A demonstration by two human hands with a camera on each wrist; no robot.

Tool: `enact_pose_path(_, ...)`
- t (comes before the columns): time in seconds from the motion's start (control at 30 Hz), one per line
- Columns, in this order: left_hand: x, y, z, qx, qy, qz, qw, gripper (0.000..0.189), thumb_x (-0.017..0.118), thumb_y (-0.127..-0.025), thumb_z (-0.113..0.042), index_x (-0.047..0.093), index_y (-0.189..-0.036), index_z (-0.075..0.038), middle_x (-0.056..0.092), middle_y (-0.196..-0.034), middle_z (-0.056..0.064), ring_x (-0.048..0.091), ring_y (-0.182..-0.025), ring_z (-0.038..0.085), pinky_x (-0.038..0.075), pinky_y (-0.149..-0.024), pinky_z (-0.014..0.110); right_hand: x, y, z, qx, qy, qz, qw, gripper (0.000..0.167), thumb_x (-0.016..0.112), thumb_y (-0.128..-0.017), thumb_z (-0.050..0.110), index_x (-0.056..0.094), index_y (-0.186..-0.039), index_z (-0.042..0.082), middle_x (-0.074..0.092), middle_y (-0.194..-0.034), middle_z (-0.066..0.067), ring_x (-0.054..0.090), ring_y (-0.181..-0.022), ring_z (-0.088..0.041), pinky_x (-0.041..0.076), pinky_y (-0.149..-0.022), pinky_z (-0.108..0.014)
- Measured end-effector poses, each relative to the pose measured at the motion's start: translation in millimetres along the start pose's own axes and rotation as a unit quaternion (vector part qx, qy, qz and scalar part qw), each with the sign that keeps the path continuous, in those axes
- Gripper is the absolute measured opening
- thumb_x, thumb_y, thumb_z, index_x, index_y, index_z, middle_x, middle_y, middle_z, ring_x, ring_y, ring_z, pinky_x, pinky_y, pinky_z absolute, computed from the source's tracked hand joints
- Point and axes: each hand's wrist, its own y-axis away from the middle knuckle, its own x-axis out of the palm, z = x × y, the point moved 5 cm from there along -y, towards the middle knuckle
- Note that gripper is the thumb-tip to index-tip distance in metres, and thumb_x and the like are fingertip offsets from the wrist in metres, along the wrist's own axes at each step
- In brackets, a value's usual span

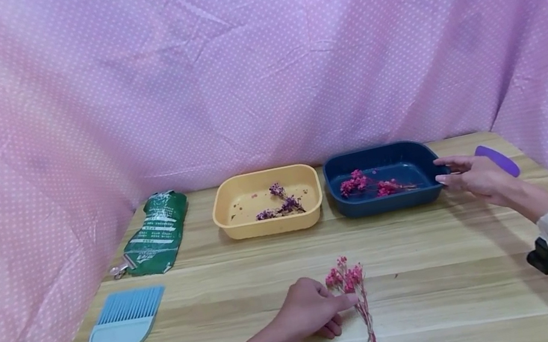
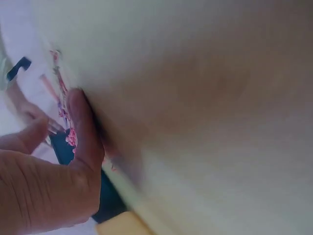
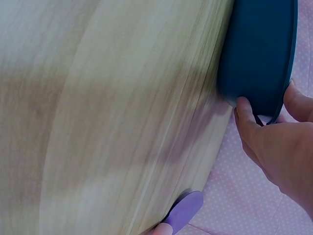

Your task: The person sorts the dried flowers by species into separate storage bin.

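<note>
A sprig of pink dried flowers (image 1: 346,277) lies on the wooden table near its front. At its stems is my left hand (image 1: 314,309), the thumb reaching across them. The left wrist view shows that thumb apart from the fingers, with the pink blossoms (image 2: 71,138) between. At the back right stands a dark blue basin (image 1: 389,202) holding pink flower sprigs (image 1: 355,182). My right hand (image 1: 473,177) grips its right end, thumb at the rim and fingers against the outer wall (image 3: 252,54).
A yellow basin (image 1: 273,227) with purple flower sprigs (image 1: 288,205) stands left of the blue one. At left lie a green bag (image 1: 158,234) with a metal clip and a light blue brush-and-dustpan set (image 1: 121,335). A purple rounded object (image 1: 498,161) lies behind my right hand.
</note>
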Motion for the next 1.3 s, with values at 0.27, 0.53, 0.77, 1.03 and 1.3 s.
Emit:
enact_pose_path(0.27, 18.9, -5.8, -28.2, 0.061, -0.389, -0.052, 0.9177, 0.059, 0.069, -0.070, -0.070, 0.051, -0.053, -0.016, 0.042, -0.053, -0.003, 0.043, -0.052, 0.014, 0.035, -0.045, 0.029, 0, -1.4, -1, -0.002, -0.002, 0.000, 1.0000, 0.070, 0.059, -0.097, 0.022, 0.021, -0.148, -0.009, 0.027, -0.144, -0.034, 0.057, -0.092, 0.007, 0.054, -0.085, -0.024)
enact_pose_path(0.53, 14.9, -2.5, -41.1, 0.132, -0.486, -0.068, 0.8613, 0.030, 0.072, -0.076, -0.016, 0.049, -0.058, -0.015, 0.050, -0.062, 0.000, 0.048, -0.055, 0.016, 0.044, -0.046, 0.031, 0, -1.7, 2, -0.004, -0.006, 0.001, 1.0000, 0.070, 0.058, -0.097, 0.019, 0.020, -0.148, -0.009, 0.025, -0.146, -0.034, 0.055, -0.090, 0.010, 0.053, -0.085, -0.022)
enact_pose_path(0.77, 1.7, -1.5, -36.9, 0.145, -0.454, -0.049, 0.8778, 0.023, 0.063, -0.066, 0.009, 0.055, -0.076, -0.009, 0.050, -0.068, 0.001, 0.048, -0.059, 0.015, 0.045, -0.049, 0.028, 0, -2.8, -2, -0.002, -0.014, 0.010, 0.9998, 0.070, 0.056, -0.098, 0.017, 0.016, -0.148, -0.010, 0.021, -0.146, -0.036, 0.056, -0.093, 0.008, 0.053, -0.085, -0.020)
enact_pose_path(1.03, -6.3, 0.4, -30.0, 0.148, -0.373, -0.024, 0.9156, 0.028, 0.060, -0.061, 0.011, 0.060, -0.080, -0.010, 0.052, -0.066, -0.006, 0.046, -0.056, 0.010, 0.041, -0.048, 0.022, 0, -3.5, -3, -0.003, -0.012, 0.005, 0.9999, 0.068, 0.055, -0.099, 0.017, 0.017, -0.148, -0.010, 0.024, -0.145, -0.035, 0.056, -0.092, 0.008, 0.053, -0.084, -0.020)
enact_pose_path(1.3, -15.8, -6.2, -23.4, 0.154, -0.181, 0.043, 0.9703, 0.024, 0.061, -0.069, 0.017, 0.060, -0.067, -0.007, 0.051, -0.060, -0.003, 0.044, -0.055, 0.007, 0.037, -0.049, 0.017, -1, -4.0, -2, -0.004, -0.010, 0.008, 0.9999, 0.069, 0.055, -0.099, 0.018, 0.017, -0.149, -0.009, 0.026, -0.144, -0.034, 0.057, -0.091, 0.008, 0.053, -0.083, -0.020)
